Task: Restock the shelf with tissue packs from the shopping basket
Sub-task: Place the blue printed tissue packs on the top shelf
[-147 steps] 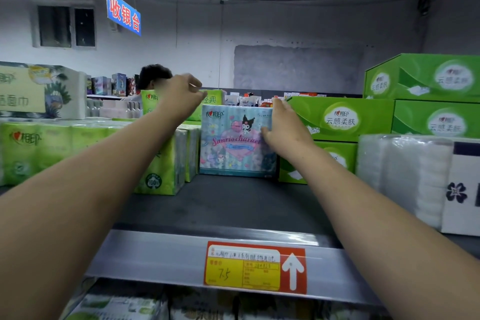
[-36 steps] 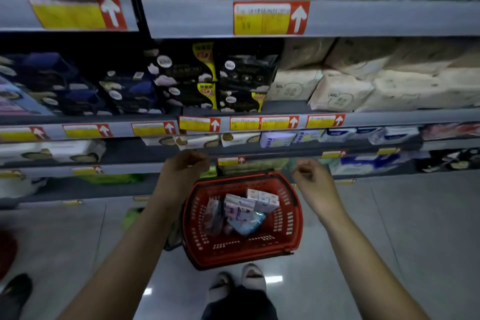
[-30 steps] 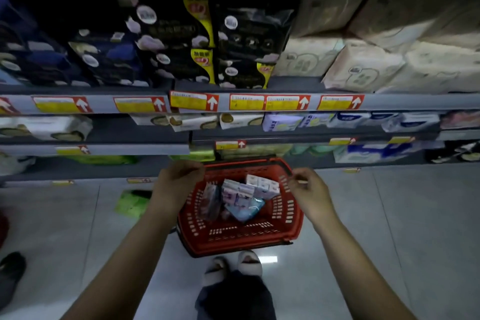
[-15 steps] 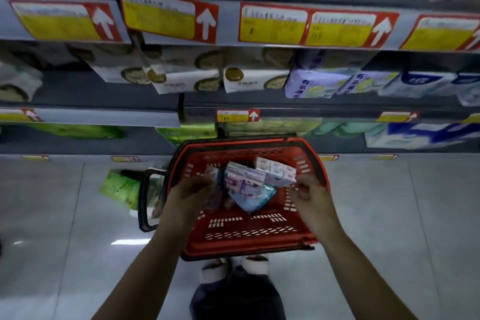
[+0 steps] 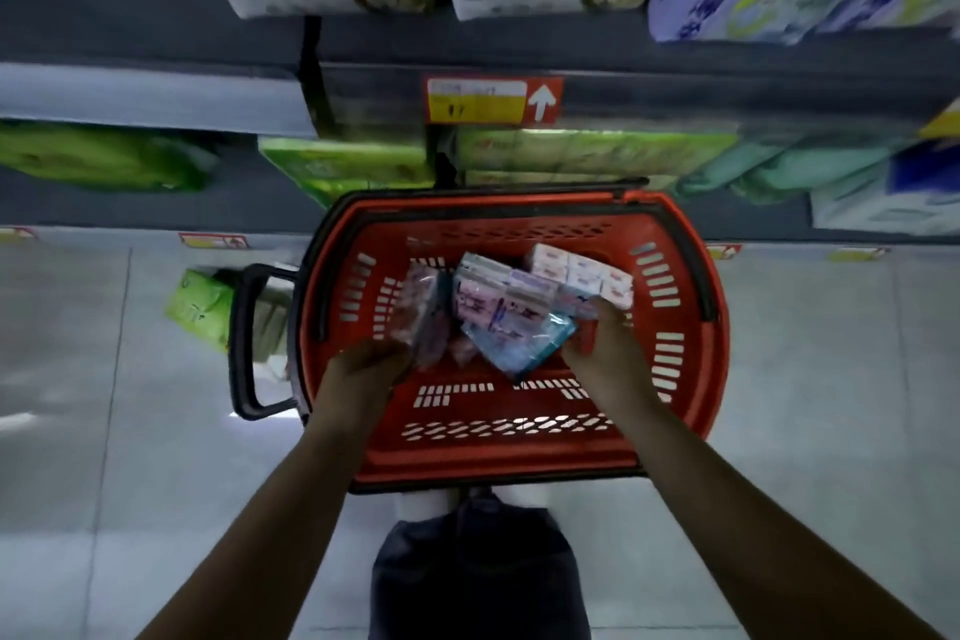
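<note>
A red shopping basket (image 5: 675, 379) stands on the floor in front of my feet. Inside lie several tissue packs: a pink pack (image 5: 426, 312) at the left, a pink-and-white pack (image 5: 498, 301) in the middle, a blue pack (image 5: 519, 348) under it, and a white multi-pack (image 5: 576, 270) at the back right. My left hand (image 5: 363, 369) is down in the basket with its fingers curled at the lower edge of the pink pack. My right hand (image 5: 608, 343) reaches in from the right, fingers against the blue pack and the white multi-pack.
The basket's black handle (image 5: 244, 343) sticks out to the left over a green pack (image 5: 197, 307) lying on the floor. Low shelves with green, teal and blue-white packs run behind the basket, with a price label (image 5: 493, 100) above. Grey floor tiles lie on both sides.
I went from placing a pack on the top shelf to bending over the basket. In the last second both hands dropped from the rim down onto the packs.
</note>
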`<state>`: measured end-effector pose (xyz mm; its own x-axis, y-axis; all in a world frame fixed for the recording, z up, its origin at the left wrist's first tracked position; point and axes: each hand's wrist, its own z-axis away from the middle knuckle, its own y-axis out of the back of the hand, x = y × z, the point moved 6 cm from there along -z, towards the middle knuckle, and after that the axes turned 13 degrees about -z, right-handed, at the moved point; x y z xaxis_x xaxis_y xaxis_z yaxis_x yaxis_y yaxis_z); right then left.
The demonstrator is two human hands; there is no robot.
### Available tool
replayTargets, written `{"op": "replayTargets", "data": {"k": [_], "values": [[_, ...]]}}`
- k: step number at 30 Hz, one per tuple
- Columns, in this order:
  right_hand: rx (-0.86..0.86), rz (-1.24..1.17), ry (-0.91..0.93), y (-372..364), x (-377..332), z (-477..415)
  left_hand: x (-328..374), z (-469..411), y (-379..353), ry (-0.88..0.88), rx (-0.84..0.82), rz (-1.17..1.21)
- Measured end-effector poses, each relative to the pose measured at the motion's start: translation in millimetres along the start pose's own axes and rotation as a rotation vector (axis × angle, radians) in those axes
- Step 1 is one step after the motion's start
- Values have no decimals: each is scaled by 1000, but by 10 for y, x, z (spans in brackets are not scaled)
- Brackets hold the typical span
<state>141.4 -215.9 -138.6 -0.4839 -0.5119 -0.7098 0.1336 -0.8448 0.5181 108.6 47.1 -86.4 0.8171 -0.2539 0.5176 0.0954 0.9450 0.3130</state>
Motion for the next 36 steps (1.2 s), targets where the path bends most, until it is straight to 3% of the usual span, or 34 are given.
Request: {"op": "replayTargets", "data": {"k": [13, 20, 36], "values": [[-124, 323, -46, -841, 679, -749, -629, -530, -333, 158, -17, 8], [7, 342, 16, -897, 696, -884, -713, -610, -271, 189, -12, 24], [-85, 408, -34, -991, 686, -616, -808, -543, -463, 256, -81, 12]]}}
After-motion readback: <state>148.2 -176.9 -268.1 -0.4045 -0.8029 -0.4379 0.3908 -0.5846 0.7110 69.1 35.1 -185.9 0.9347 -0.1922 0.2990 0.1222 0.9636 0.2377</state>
